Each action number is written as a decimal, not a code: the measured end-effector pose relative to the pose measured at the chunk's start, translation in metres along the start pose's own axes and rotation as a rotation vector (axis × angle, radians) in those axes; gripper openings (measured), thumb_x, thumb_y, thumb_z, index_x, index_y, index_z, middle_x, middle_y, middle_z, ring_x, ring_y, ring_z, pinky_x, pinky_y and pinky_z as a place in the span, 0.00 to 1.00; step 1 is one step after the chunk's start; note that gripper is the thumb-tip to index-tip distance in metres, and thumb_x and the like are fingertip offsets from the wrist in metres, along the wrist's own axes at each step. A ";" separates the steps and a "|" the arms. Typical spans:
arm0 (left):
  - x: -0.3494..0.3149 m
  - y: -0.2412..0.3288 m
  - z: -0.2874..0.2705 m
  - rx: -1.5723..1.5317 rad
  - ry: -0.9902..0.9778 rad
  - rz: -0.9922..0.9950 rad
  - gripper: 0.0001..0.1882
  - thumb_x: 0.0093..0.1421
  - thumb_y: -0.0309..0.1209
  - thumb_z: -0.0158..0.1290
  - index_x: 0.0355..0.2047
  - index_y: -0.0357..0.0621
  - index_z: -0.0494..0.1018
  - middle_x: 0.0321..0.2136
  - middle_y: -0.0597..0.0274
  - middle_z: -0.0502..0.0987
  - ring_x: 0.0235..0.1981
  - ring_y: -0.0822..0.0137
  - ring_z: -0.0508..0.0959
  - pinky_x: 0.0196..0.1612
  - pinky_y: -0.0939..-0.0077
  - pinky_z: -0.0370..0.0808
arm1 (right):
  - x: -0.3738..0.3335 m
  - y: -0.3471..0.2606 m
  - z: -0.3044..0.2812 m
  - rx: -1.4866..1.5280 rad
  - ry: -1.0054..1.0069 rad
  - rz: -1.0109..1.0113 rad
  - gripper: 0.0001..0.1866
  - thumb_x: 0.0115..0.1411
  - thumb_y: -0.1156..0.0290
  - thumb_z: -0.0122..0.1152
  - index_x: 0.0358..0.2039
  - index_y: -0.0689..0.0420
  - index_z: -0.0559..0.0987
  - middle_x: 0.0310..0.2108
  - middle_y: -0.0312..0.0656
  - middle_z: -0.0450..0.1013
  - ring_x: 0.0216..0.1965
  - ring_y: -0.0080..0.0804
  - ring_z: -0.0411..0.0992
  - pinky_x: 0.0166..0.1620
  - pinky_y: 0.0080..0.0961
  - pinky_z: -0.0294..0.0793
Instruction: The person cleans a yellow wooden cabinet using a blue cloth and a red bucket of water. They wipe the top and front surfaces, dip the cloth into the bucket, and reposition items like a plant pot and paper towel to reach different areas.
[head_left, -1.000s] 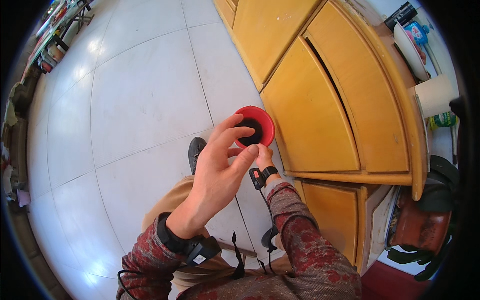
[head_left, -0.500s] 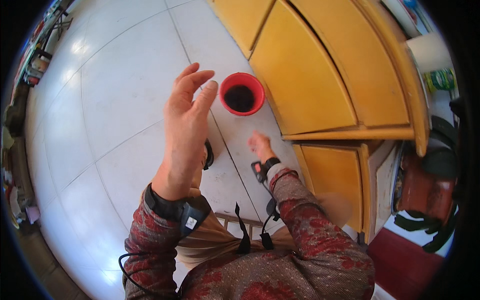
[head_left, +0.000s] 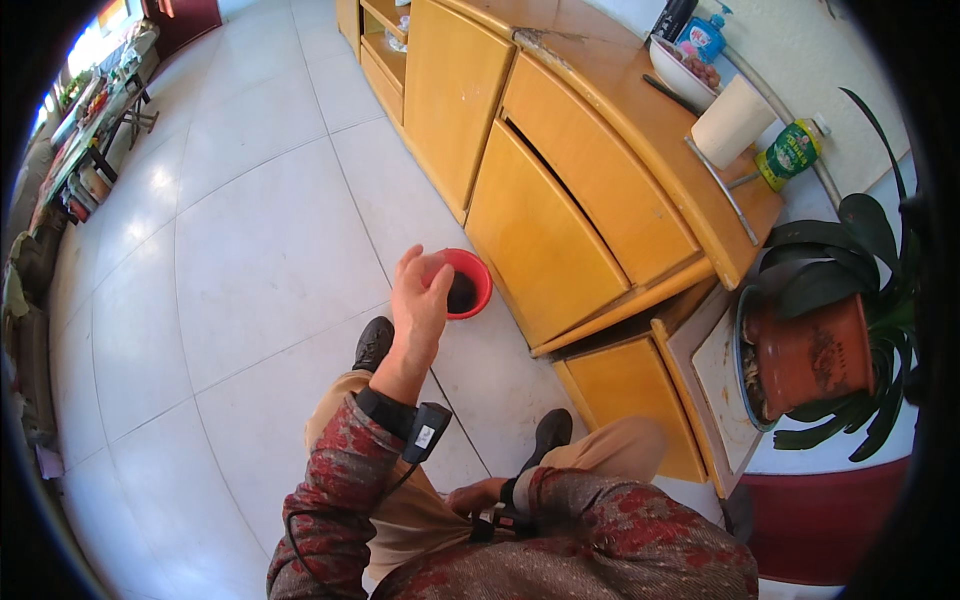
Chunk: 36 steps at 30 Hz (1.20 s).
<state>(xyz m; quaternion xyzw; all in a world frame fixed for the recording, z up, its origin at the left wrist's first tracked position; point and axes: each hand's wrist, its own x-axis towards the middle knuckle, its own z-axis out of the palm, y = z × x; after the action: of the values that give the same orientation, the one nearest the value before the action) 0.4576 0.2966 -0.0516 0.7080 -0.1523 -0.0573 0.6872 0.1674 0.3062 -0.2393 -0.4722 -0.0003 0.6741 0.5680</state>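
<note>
A small red bucket [head_left: 487, 283] with something dark in its bottom stands on the tiled floor beside the cabinet. My left hand [head_left: 416, 312] is over the bucket's left rim in the view, its thumb and fingers apart with nothing seen between them. Whether it touches the rim, I cannot tell. My right hand [head_left: 479, 497] is low at my lap, close against my tan trousers [head_left: 400, 520]. Its fingers are mostly hidden there. Both wrists have dark straps, and a small black device [head_left: 427, 432] with a cable sits on the left one.
A yellow wooden cabinet [head_left: 545, 230] runs along the right. On top are a bowl [head_left: 690, 75], a paper roll [head_left: 733, 122] and a green-labelled bottle [head_left: 790, 152]. A potted plant [head_left: 812, 350] stands at the right. My dark shoes [head_left: 373, 344] rest on the floor. A long table stands far left.
The view has tilted up, showing more cabinet top and floor. My right hand has drawn back from near the bucket to my lap. My left hand now overlaps the bucket's rim.
</note>
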 end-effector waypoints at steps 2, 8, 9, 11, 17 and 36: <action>-0.008 -0.013 0.009 0.011 -0.033 -0.129 0.16 0.60 0.31 0.53 0.43 0.31 0.75 0.59 0.47 0.66 0.56 0.60 0.69 0.55 0.70 0.68 | -0.016 -0.009 0.017 0.137 0.030 -0.018 0.25 0.62 0.46 0.49 0.51 0.48 0.76 0.45 0.35 0.76 0.43 0.32 0.73 0.43 0.39 0.75; -0.028 -0.036 0.055 0.081 -0.161 -0.246 0.14 0.58 0.32 0.56 0.40 0.34 0.77 0.54 0.51 0.71 0.52 0.61 0.73 0.52 0.71 0.70 | -0.062 -0.046 0.022 0.178 0.030 -0.014 0.26 0.62 0.43 0.49 0.51 0.46 0.77 0.46 0.33 0.75 0.42 0.30 0.71 0.45 0.38 0.71; -0.030 -0.035 0.062 0.103 -0.204 -0.248 0.14 0.58 0.33 0.57 0.40 0.35 0.77 0.53 0.48 0.71 0.53 0.56 0.73 0.54 0.68 0.69 | -0.061 -0.054 0.016 0.196 0.013 -0.027 0.26 0.61 0.43 0.49 0.51 0.46 0.77 0.46 0.32 0.75 0.42 0.30 0.71 0.45 0.37 0.71; -0.030 -0.033 0.066 0.091 -0.309 -0.329 0.15 0.58 0.34 0.57 0.41 0.35 0.77 0.54 0.45 0.71 0.55 0.52 0.73 0.54 0.66 0.70 | -0.062 -0.064 -0.002 0.251 -0.028 -0.057 0.26 0.61 0.42 0.50 0.51 0.46 0.77 0.46 0.32 0.75 0.41 0.29 0.71 0.44 0.36 0.70; 0.026 -0.038 0.080 -0.014 -0.435 -0.474 0.15 0.60 0.34 0.57 0.44 0.37 0.76 0.56 0.48 0.69 0.51 0.55 0.75 0.46 0.69 0.77 | -0.076 -0.089 -0.066 0.389 -0.069 -0.094 0.27 0.60 0.40 0.52 0.51 0.45 0.77 0.45 0.31 0.75 0.40 0.27 0.70 0.43 0.34 0.69; 0.156 0.019 0.082 0.143 -1.413 -0.055 0.13 0.63 0.32 0.57 0.46 0.39 0.75 0.44 0.59 0.77 0.44 0.69 0.77 0.46 0.77 0.75 | 0.053 -0.155 -0.129 0.859 0.109 -0.481 0.33 0.61 0.38 0.54 0.57 0.50 0.72 0.48 0.32 0.74 0.46 0.24 0.70 0.48 0.28 0.69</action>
<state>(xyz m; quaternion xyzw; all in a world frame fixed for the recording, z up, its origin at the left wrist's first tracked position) 0.5788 0.1719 -0.0166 0.5484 -0.5471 -0.5098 0.3742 0.3726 0.3325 -0.2612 -0.2166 0.1983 0.4376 0.8498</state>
